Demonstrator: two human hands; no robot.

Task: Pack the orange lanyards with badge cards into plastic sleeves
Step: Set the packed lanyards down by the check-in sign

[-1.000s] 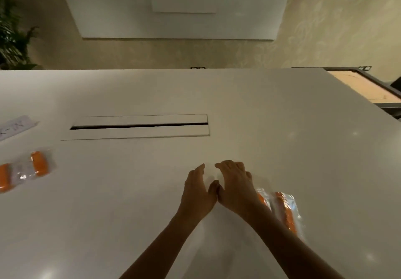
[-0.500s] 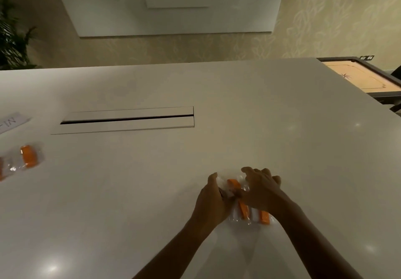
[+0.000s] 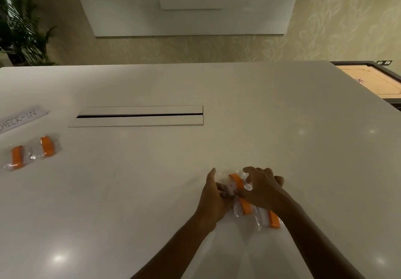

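White table [image 3: 282, 126] | left hand [image 3: 213, 200] and right hand [image 3: 263, 188] both pinch plastic sleeve [image 3: 243, 200] | orange lanyard [image 3: 244, 200] apparently inside

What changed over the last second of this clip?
Both hands, flat and empty a second ago, now hold the sleeved orange lanyard, brought from beside the right wrist to between the left hand and right hand. The packed lanyards, CHECK-IN sign and table look unchanged.

Dim room, wide white table [image 3: 238, 109]

Leaf-patterned beige wall [image 3: 338, 29] behind, pale panel [image 3: 184, 5] on it; potted plant [image 3: 19, 33] far left, carrom board [image 3: 373, 81] at right.
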